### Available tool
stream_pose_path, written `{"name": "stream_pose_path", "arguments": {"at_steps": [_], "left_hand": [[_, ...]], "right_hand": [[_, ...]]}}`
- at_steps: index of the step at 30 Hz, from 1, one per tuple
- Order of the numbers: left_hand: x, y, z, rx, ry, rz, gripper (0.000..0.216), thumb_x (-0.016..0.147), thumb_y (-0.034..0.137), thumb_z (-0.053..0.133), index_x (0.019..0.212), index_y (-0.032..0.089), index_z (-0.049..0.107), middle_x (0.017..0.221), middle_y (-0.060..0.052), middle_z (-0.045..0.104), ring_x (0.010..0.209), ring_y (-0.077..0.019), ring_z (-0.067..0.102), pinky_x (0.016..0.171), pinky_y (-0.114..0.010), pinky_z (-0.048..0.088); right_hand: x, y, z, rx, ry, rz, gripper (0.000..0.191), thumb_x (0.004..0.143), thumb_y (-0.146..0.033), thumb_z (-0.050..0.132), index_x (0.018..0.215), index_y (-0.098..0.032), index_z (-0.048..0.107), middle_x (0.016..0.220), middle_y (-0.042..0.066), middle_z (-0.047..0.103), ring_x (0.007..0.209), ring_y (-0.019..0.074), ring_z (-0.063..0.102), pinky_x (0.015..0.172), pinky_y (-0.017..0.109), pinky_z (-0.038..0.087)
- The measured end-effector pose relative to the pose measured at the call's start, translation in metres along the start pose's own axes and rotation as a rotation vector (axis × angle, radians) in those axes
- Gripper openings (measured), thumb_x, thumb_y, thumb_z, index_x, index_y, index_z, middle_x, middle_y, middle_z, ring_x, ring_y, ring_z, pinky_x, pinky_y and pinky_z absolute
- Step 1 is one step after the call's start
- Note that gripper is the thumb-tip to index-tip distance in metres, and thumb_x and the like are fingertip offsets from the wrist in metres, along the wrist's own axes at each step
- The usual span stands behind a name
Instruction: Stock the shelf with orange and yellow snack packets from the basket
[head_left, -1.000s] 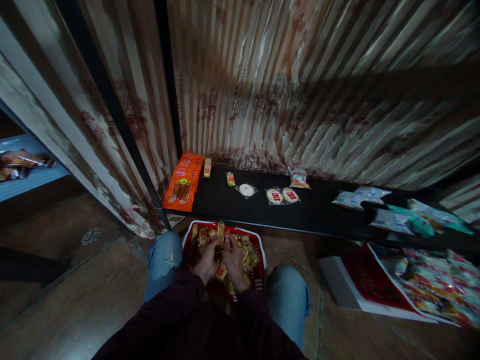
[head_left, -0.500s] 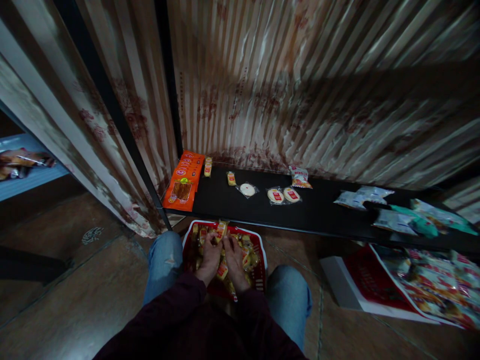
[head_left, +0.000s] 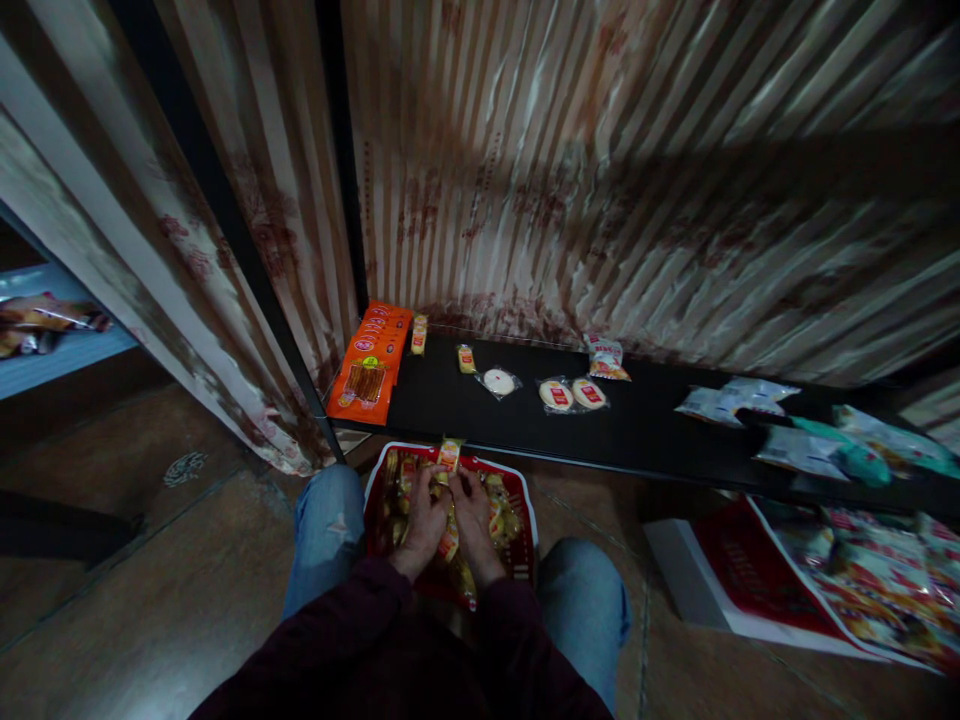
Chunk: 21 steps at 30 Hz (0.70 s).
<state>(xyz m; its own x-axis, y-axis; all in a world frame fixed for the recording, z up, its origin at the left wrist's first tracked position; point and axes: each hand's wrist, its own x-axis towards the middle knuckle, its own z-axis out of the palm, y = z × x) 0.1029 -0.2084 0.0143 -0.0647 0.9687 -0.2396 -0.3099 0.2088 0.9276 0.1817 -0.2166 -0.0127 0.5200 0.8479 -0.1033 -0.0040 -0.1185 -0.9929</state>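
My left hand [head_left: 423, 520] and my right hand [head_left: 473, 520] are side by side over a red basket [head_left: 526, 500] with a white rim. The fingers of both are closed on the near end of a yellow wrapped snack [head_left: 450, 455], which points toward the shelf. Many similar yellow packets [head_left: 506, 520] fill the basket around and beneath my hands. My fingertips partly hide the held snack's lower end.
A low black shelf [head_left: 480, 420] carries orange snack packs [head_left: 369, 365], small yellow packets [head_left: 466, 359], round white wrapped cakes [head_left: 556, 394] and several bags [head_left: 806, 452]. To the right, a box [head_left: 712, 590] on the floor holds more bags. Pleated curtain [head_left: 525, 200] hangs behind.
Both hands stay over the basket, still gripping the yellow snack. The snack stands out a little more beyond my fingertips. The whole view has shifted slightly.
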Motion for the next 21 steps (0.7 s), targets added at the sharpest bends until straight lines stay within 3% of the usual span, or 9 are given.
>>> {"name": "stream_pose_path", "arguments": {"at_steps": [8, 13, 21], "left_hand": [[0.010, 0.005, 0.004, -0.003, 0.079, -0.007, 0.029, 0.066, -0.006, 0.060, 0.077, 0.020, 0.062, 0.089, -0.003, 0.062, 0.090, -0.0160, 0.056, 0.094, -0.027, 0.037], [0.022, 0.002, 0.003, 0.126, 0.037, 0.041, 0.026, 0.068, -0.002, 0.061, 0.079, 0.022, 0.064, 0.087, -0.002, 0.062, 0.090, -0.0170, 0.056, 0.095, -0.029, 0.038], [0.039, 0.007, 0.003, 0.073, 0.001, 0.077, 0.026, 0.068, 0.003, 0.064, 0.085, 0.022, 0.066, 0.092, -0.004, 0.065, 0.095, -0.0187, 0.056, 0.095, -0.030, 0.039]], "right_hand": [[0.008, 0.007, 0.003, -0.059, 0.005, 0.004, 0.045, 0.075, -0.050, 0.055, 0.102, -0.017, 0.068, 0.105, 0.011, 0.071, 0.093, 0.0231, 0.064, 0.089, 0.037, 0.046], [0.013, 0.008, 0.007, -0.110, -0.005, -0.073, 0.041, 0.079, -0.047, 0.052, 0.104, -0.019, 0.069, 0.102, 0.010, 0.072, 0.088, 0.0215, 0.065, 0.086, 0.036, 0.048], [0.029, -0.005, 0.014, -0.176, -0.037, -0.077, 0.040, 0.081, -0.046, 0.049, 0.103, -0.021, 0.071, 0.097, 0.008, 0.074, 0.087, 0.0222, 0.066, 0.084, 0.036, 0.048]]}}
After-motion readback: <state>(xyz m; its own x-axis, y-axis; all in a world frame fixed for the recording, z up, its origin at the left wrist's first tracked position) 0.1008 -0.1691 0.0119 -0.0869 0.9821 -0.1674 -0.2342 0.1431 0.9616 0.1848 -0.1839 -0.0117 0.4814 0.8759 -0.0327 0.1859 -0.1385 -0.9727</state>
